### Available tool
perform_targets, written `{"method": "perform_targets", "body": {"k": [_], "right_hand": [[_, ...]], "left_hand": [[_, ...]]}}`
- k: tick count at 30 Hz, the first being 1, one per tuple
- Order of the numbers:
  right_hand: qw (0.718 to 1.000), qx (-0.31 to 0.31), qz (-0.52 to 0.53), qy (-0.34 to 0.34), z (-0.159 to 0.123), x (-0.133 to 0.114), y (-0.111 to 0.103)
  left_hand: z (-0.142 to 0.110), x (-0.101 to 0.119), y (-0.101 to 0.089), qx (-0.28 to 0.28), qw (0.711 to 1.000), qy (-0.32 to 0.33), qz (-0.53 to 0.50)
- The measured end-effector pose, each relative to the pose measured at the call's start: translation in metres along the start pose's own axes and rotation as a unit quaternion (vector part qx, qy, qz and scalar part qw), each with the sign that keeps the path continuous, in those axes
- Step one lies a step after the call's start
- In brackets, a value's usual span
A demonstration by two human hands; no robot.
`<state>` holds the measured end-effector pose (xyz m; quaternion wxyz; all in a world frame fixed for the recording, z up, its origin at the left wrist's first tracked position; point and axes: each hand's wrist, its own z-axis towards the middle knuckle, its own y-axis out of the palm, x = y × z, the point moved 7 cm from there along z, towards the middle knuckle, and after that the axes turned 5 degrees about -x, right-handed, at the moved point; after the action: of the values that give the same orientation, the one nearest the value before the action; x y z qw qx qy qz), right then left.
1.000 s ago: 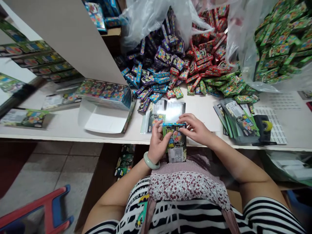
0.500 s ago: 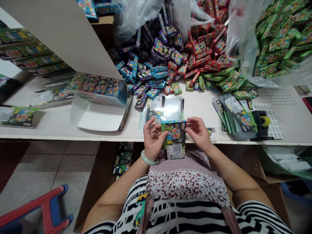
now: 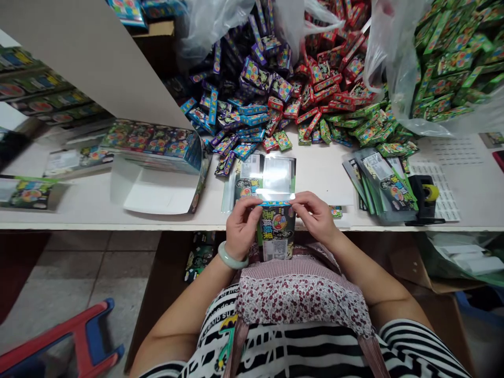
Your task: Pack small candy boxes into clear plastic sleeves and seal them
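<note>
Printed packet, head view: the packet (image 3: 275,228) is upright in front of the apron (image 3: 303,299), at the near edge of the desk (image 3: 94,210), its dark lettered face toward the wearer.
Left hand: the left hand (image 3: 242,226) pinches the packet's upper left corner, thumb in front, fingers curled behind.
Right hand: the right hand (image 3: 318,216) pinches the upper right corner, finger and thumb close together.
Blue strip: this strip (image 3: 275,203) runs along the top between the hands; whether it is a separate box inside cannot be told.
Packet weight: probably light, easily carried by fingertips.
Packet walls: they look thin and smooth, so likely a bit slippery and quick to crease under a hard squeeze.
Packet hold: best at both top corners or along the side edges, gently; the broad face would probably dent.
Glossy sleeves: flat sleeves (image 3: 247,184) lie on the desk just beyond the hands; likely bendy, best lifted by an edge.
</note>
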<state>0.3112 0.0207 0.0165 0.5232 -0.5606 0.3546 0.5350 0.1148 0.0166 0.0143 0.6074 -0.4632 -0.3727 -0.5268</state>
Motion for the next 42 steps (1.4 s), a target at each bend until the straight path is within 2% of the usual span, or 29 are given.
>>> {"method": "perform_targets", "body": {"k": [3,6,10,12,17,20,23,26,30,35,39,42], "right_hand": [[0.997,-0.035,0.052,0.036,0.016,-0.001,0.002],[0.992,-0.068,0.079,0.064,0.025,0.002,0.003],[0.994,-0.102,-0.026,-0.026,0.026,-0.015,0.002],[0.991,-0.117,-0.045,-0.051,0.026,-0.024,0.005],[0.992,-0.114,-0.038,0.031,0.036,-0.026,0.011],[0.989,-0.134,-0.039,0.050,0.040,-0.028,0.015],[0.986,-0.156,-0.052,0.025,0.038,-0.031,0.016],[0.983,-0.169,-0.056,-0.033,0.030,-0.034,0.014],[0.977,-0.164,-0.082,-0.105,0.019,-0.033,0.014],[0.981,-0.126,-0.099,-0.113,0.015,-0.026,0.013],[0.983,-0.102,-0.098,-0.114,0.013,-0.023,0.007],[0.981,-0.107,-0.098,-0.127,0.012,-0.026,0.009]], "left_hand": [[0.010,0.002,-0.002,0.021,0.999,0.001,-0.041],[0.015,0.000,-0.003,0.007,0.997,-0.020,-0.074],[0.015,0.009,-0.006,-0.033,0.998,0.005,-0.045],[0.017,0.013,-0.006,-0.045,0.998,0.002,-0.038],[0.027,0.017,-0.006,-0.049,0.998,-0.039,-0.029],[0.031,0.016,-0.006,-0.057,0.997,-0.037,-0.030],[0.029,0.018,-0.007,-0.094,0.994,-0.019,-0.044],[0.025,0.020,-0.010,-0.139,0.989,-0.007,-0.043],[0.024,0.022,-0.015,-0.177,0.984,0.003,-0.031],[0.034,0.020,-0.015,-0.162,0.986,-0.031,-0.033],[0.033,0.032,-0.009,-0.205,0.978,0.034,0.007],[0.024,0.028,-0.005,-0.225,0.974,0.042,0.004]]}}
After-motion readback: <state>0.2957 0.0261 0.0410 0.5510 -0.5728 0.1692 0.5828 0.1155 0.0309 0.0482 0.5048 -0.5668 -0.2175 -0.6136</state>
